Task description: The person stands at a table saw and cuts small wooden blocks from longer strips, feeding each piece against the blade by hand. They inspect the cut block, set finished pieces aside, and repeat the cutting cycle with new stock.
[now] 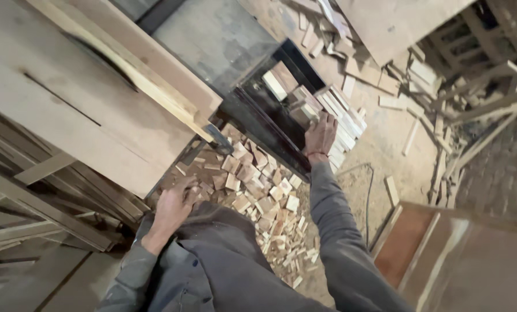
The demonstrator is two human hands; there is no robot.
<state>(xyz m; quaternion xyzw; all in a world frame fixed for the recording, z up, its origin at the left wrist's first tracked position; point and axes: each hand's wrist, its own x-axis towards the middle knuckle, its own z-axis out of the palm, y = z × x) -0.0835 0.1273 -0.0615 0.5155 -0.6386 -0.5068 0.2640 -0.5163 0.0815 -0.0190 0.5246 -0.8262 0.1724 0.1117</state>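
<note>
A heap of small offcut wood blocks lies on the floor below the saw bench, pale and reddish-brown, short and squarish, tumbled at all angles; the left hand rests on its near edge. Just beyond, longer pale wood strips lie stacked flat and side by side, with the right hand spread on their top

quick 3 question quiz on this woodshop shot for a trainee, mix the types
1. True or false: the right hand rests on the stacked wood strips.
2. The left hand is in: A) a pile of small offcut blocks B) a bucket C) a drawer
3. Fill in: both arms wear ___ sleeves.

Key: 1 true; 2 A; 3 grey
</note>
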